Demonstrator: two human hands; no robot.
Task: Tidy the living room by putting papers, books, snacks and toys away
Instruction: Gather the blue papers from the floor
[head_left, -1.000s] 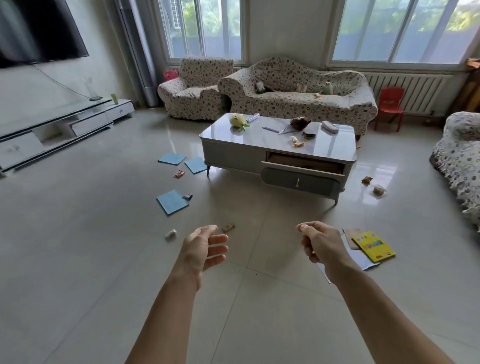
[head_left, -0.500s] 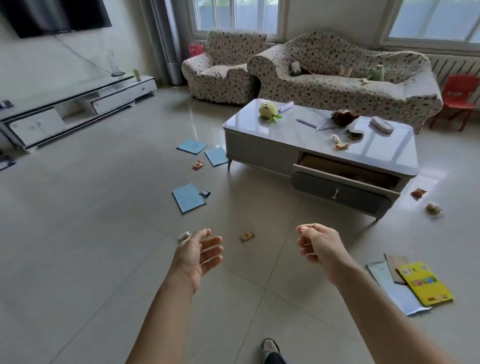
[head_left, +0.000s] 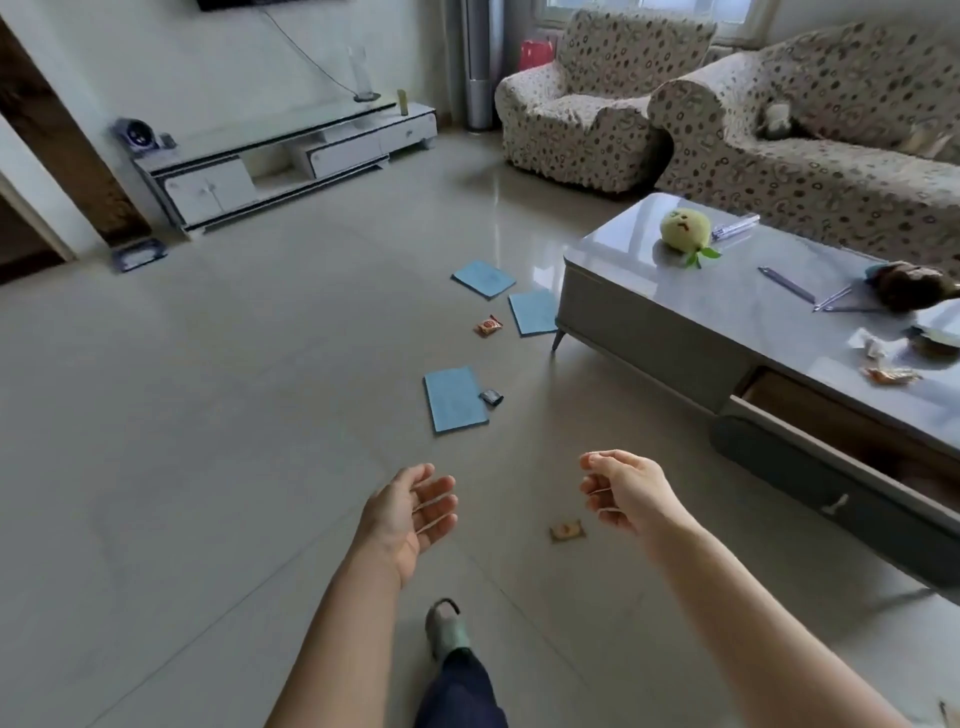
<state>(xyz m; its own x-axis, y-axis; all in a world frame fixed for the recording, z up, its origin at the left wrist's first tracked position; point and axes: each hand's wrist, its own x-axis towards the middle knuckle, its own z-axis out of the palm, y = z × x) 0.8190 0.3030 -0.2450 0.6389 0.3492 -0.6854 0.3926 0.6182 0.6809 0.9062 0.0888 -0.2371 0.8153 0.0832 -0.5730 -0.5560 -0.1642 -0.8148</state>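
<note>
Empty hands (head_left: 410, 512) over littered floor (head_left: 208, 415)

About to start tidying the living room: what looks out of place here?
Three blue papers and snack wrappers lie scattered on the floor. The coffee table drawer stands open, with a plush toy on top.

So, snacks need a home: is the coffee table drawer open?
Open: the drawer juts out from the coffee table, its wooden inside showing.

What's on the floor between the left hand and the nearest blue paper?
Nothing: in the head view only bare tile lies between the left hand and the nearest blue paper. A dark wrapper sits at that paper's right edge, off the line.
</note>
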